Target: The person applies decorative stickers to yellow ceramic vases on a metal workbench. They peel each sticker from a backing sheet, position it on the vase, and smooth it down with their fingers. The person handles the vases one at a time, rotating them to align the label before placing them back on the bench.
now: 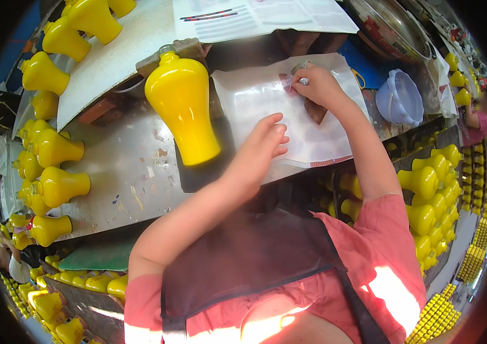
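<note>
Fingers of the left hand (pixel 263 143) are laid flat on the white sheet (pixel 266 103); a small sticker (pixel 287 83) is pinched by the right hand (pixel 317 86), beyond them.

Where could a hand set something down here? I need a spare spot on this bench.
Bare grey bench lies between the big yellow vase and the row of smaller vases at the left edge. The white sheet is taken up by the left hand and right hand. Right of it, the lilac bowl and stacked vases crowd in.
</note>
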{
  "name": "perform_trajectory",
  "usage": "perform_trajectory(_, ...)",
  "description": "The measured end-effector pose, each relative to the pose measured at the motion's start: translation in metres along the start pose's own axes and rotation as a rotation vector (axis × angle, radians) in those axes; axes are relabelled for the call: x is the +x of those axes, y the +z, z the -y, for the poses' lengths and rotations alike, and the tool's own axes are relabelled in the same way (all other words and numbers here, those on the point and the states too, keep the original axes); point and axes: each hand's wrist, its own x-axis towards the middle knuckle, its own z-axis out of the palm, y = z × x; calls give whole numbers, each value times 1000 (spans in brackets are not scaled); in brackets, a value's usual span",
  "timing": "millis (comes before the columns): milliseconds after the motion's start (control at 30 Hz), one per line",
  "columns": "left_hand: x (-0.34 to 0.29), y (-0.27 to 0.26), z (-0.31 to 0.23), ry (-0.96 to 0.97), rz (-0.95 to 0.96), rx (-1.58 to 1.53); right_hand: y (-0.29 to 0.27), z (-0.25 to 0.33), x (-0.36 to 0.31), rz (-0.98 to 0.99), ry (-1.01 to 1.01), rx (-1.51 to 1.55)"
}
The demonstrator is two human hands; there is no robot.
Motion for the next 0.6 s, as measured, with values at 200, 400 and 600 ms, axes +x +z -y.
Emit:
perform_trajectory(200, 49, 11, 1, -365, -165, -396, -37, 31, -31, 233, -5, 212)
perform_trajectory(400, 45, 11, 9, -119, -152, -334, -53, 60, -66, 177, -167, 215)
perform_trajectory(600, 8, 1, -17, 366, -190, -122, -64, 75, -63, 347, 25, 642)
